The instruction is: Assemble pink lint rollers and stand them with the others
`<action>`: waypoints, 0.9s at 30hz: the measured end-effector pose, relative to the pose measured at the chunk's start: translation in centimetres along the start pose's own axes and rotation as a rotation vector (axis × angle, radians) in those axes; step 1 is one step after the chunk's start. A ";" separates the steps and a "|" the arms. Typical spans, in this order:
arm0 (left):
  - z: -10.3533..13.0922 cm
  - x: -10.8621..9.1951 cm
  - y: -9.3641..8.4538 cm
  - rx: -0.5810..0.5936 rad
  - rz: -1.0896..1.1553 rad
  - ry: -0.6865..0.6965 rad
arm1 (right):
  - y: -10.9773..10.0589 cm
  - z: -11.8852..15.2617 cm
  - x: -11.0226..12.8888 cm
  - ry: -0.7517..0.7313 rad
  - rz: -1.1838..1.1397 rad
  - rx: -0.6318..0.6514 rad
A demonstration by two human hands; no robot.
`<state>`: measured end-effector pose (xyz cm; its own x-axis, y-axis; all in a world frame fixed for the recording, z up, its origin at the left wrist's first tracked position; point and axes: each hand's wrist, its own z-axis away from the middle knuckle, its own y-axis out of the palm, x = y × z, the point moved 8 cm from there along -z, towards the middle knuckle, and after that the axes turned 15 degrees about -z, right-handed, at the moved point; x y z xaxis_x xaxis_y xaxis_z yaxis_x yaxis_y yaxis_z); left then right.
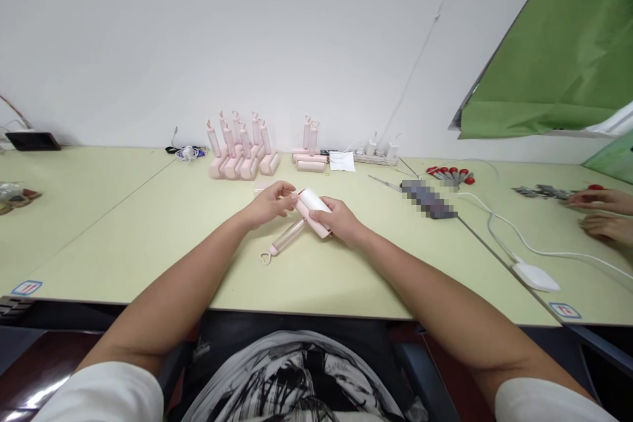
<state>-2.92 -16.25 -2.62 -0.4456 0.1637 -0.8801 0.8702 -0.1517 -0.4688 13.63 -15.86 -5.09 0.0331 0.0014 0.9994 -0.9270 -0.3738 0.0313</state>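
A pink lint roller [315,204] with a white roll is held just above the table, tilted, in front of me. Its clear handle [289,237] points down to the left and ends in a pink heart-shaped loop. My right hand [341,221] grips the roller's right end, thumb across the front. At the upper left end, my left hand [273,203] has its bent fingers on the edge of the roller; its exact grip is partly hidden.
Several pink lint rollers [242,161] stand upright at the back, with two more [311,158] to their right. A power strip [376,158], white paper [342,161], scissors [386,182], a pixelated dark item [429,199], red-ended tools [452,175] and a white charger [535,275] lie rightward. Another person's hands [606,211] work at far right.
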 end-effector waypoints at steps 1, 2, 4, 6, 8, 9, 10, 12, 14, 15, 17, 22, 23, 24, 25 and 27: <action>-0.1 -0.1 -0.1 -0.004 0.034 0.023 | 0.2 0.1 -0.2 0.032 -0.028 0.044; -0.2 -0.2 0.0 0.011 0.060 0.041 | 0.5 0.1 -0.4 0.062 -0.053 0.090; -0.2 -0.3 0.6 0.072 0.101 0.039 | 0.8 0.3 -0.4 0.092 -0.085 0.160; -0.1 0.0 1.2 0.113 0.134 0.007 | 0.8 0.2 -0.2 0.079 -0.102 0.176; -0.2 0.3 1.4 0.117 0.145 -0.021 | 0.2 0.0 0.1 0.056 -0.113 0.126; -0.2 0.4 1.5 0.114 0.140 -0.027 | -0.1 -0.1 0.1 0.045 -0.118 0.088; -0.3 0.5 1.7 0.108 0.131 -0.029 | -0.5 -0.3 0.2 0.036 -0.122 0.049; -0.4 0.5 1.9 0.095 0.114 -0.019 | -1.0 -0.4 0.1 0.026 -0.119 0.004; -0.4 0.4 2.1 0.089 0.110 -0.007 | -0.9 -0.5 -0.2 0.037 -0.080 0.050; -0.4 0.4 2.2 0.091 0.111 -0.005 | -0.6 -0.5 -0.4 0.047 -0.047 0.099; -0.3 0.2 2.3 0.107 0.110 -0.005 | -0.1 -0.4 -0.7 0.053 0.020 0.189; -0.1 -0.3 1.9 0.154 0.108 -0.018 | 0.2 -0.3 -0.4 0.020 0.053 0.169; -0.1 -0.3 1.7 0.162 0.110 -0.021 | 0.3 -0.3 -0.4 0.021 0.048 0.154; -0.1 -0.4 1.6 0.169 0.113 -0.025 | 0.4 -0.2 -0.3 0.021 0.045 0.143; -0.1 -0.4 1.5 0.177 0.115 -0.030 | 0.6 -0.2 -0.2 0.022 0.045 0.136; -0.1 -0.5 1.2 0.194 0.121 -0.039 | 0.9 -0.1 0.0 0.018 0.052 0.131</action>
<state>-1.63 -16.48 -2.70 -0.3516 0.0963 -0.9312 0.8627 -0.3529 -0.3622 12.75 -16.12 -5.07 -0.0218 -0.0053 0.9997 -0.8705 -0.4917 -0.0216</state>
